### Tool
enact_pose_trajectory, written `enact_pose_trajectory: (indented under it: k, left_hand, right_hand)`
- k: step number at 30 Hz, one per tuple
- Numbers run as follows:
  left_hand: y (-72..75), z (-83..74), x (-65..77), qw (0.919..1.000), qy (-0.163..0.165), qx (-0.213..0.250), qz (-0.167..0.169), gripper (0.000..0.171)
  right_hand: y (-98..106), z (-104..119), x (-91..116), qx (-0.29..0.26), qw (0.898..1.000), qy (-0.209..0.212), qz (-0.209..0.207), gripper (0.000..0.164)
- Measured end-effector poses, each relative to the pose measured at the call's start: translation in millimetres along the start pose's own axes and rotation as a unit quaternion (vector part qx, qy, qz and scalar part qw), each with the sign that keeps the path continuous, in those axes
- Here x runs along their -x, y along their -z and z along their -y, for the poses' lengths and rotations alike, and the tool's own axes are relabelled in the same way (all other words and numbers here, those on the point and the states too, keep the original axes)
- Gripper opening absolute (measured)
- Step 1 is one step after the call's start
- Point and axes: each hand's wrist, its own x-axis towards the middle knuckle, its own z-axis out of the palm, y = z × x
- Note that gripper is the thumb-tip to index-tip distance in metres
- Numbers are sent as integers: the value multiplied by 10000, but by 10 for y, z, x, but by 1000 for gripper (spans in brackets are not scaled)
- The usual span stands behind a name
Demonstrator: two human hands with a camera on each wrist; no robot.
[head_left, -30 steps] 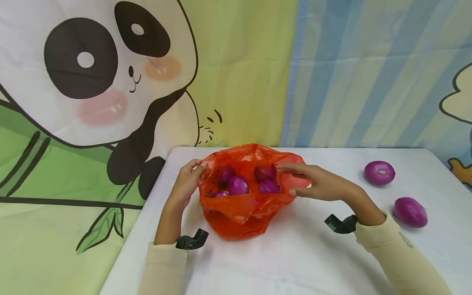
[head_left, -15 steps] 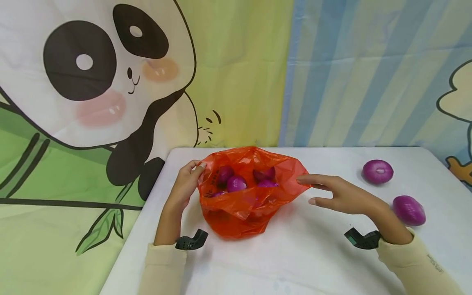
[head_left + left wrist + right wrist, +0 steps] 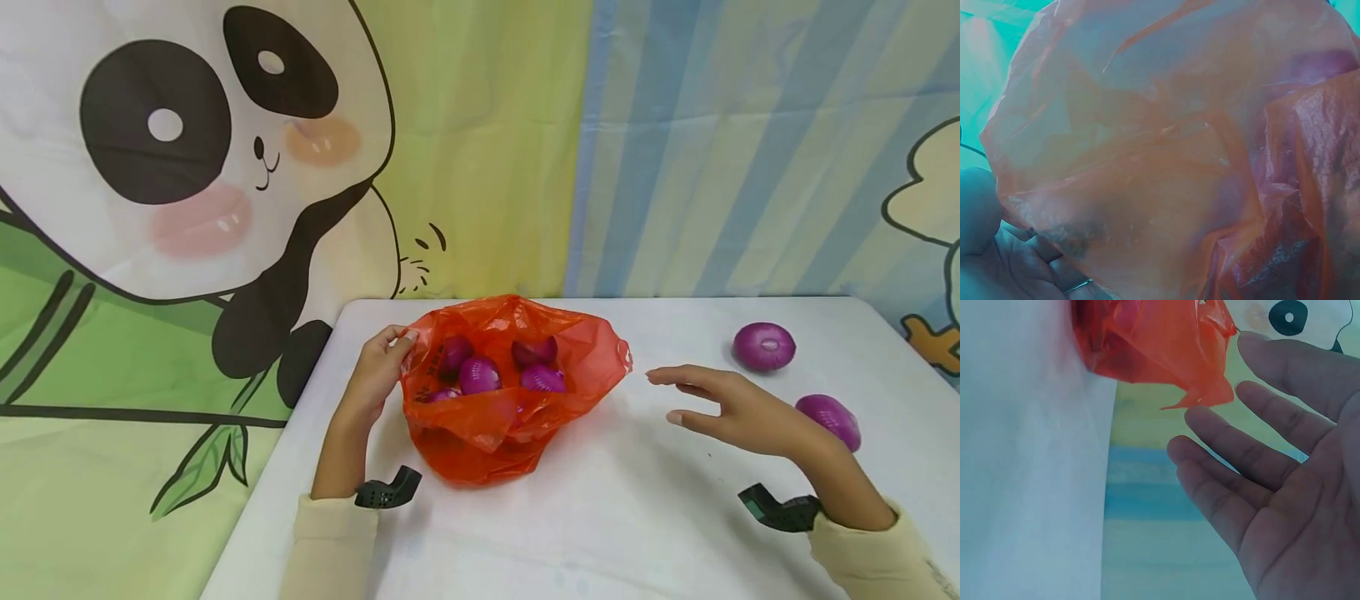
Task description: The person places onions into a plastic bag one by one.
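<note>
A red plastic bag [image 3: 480, 429] stands open-mouthed on the table with several purple onions [image 3: 480, 376] inside. My left hand [image 3: 372, 372] pinches the bag's left rim between thumb and fingers; in the left wrist view the thin film [image 3: 1129, 162] fills most of the picture. To the right of the bag, my right hand [image 3: 738, 408] hovers with fingers extended and holds nothing. The right wrist view shows its spread fingers [image 3: 1235, 447] apart from the bag's edge. Beyond that hand lies one onion [image 3: 763, 347], and another onion [image 3: 831, 419] sits partly behind the right wrist.
The white table [image 3: 600, 533] ends at a back edge against a printed cloth [image 3: 480, 150] with a panda and stripes. Each wrist wears a small black device, such as the right wrist device [image 3: 780, 508].
My right hand has drawn away from the bag's right side, moving right and toward me. The bag's right rim now spreads wider. My left hand keeps its place on the rim.
</note>
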Motion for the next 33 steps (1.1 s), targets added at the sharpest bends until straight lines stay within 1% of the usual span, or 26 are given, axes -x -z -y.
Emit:
enact_pose_trajectory:
  k: [8, 12, 15, 18, 19, 21, 24, 26, 30, 33]
  left_hand:
    - [-9, 9, -19, 10000, 55, -59, 34, 32]
    - [-4, 19, -7, 10000, 48, -58, 30, 30]
    - [2, 23, 0, 10000, 15, -52, 9, 29]
    - [6, 19, -6, 10000, -21, -59, 14, 29]
    - [6, 19, -7, 10000, -22, -45, 23, 29]
    - [6, 20, -7, 10000, -7, -46, 36, 30]
    - [6, 23, -7, 10000, 22, -66, 30, 30]
    - [1, 24, -6, 10000, 37, -58, 12, 30]
    - [-3, 24, -6, 10000, -2, -49, -9, 30]
    - [-4, 20, 0, 10000, -24, -37, -9, 30]
  right_hand:
    - [-1, -142, 198, -78, 9992, -169, -344, 54]
    - [-1, -202, 282, 41, 9977, -497, -465, 54]
    - [11, -258, 339, 106, 9961, -649, -583, 55]
    - [45, -331, 417, 106, 9932, -718, -909, 55]
    - [62, -355, 449, 158, 9912, -802, -1039, 55]
    - [105, -400, 517, 374, 9849, -1109, -1275, 53]
    - [183, -460, 612, 714, 9704, -1737, -1518, 53]
    - [239, -499, 668, 814, 9600, -2125, -1629, 55]
    - [305, -606, 782, 681, 9470, -2608, -1746, 65]
    - [325, -742, 893, 614, 9385, -2875, -1808, 69]
